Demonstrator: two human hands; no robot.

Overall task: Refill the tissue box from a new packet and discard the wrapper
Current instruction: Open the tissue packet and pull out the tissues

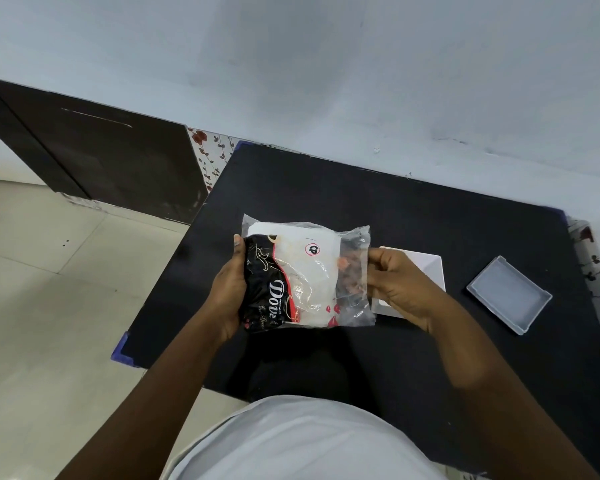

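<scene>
Clear plastic tissue packet [305,275] printed "Dove", both ends clamped by left hand [227,289] and right hand [400,289].

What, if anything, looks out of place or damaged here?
Nothing stands out. Both hands hold the tissue packet above the table; the box lid lies apart, right of the box.

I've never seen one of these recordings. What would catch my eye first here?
The tissue packet, clear plastic with a black printed end, held up over the black table between the left hand and right hand. Behind the right hand a white box lies partly hidden, and further right a clear lid lies apart on the table.
</scene>
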